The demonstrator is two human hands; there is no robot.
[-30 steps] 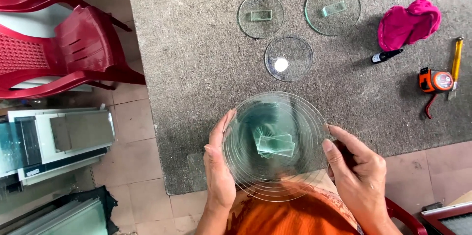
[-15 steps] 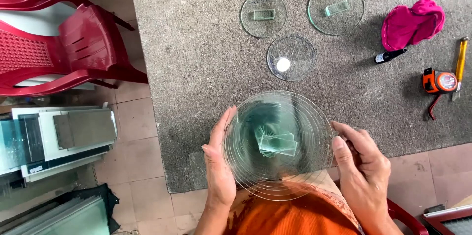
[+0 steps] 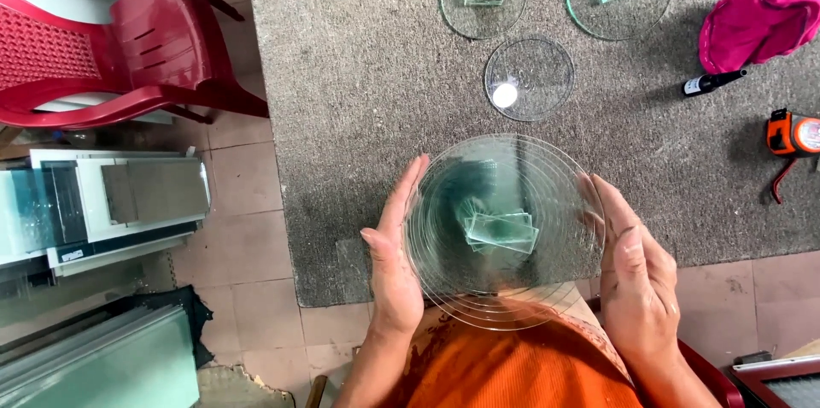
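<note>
Both palms have shifted only slightly against a moment ago: the right hand (image 3: 636,280) now lies flatter along the rim, the left hand (image 3: 395,254) much as it was. Fingers of each are stretched nearly straight, pressing the edges of a stack of round glass discs (image 3: 504,228) held between them above the person's lap, small glass strips visible within it. Beyond the fingertips, three single discs (image 3: 530,79) already lie on the grey mat (image 3: 342,75), so I judge the stack is yet to be laid out. Farther right sit a pink cloth (image 3: 756,23) and an orange tape measure (image 3: 790,135); left, red chairs (image 3: 111,41).
</note>
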